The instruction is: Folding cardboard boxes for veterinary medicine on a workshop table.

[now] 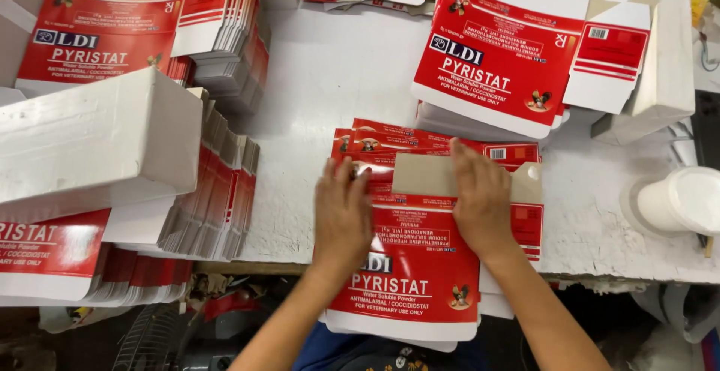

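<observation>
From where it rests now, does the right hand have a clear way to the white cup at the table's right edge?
Probably yes. The right hand lies flat on the carton blank, and between it and the white cup there is only bare table. Nothing stands in that stretch.

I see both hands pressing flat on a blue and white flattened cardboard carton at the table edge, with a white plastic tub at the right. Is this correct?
Not quite: the flattened cardboard carton is red and white, not blue and white, as the head view shows. The rest holds: left hand and right hand press flat on it at the table edge, white plastic tub at right.
</observation>
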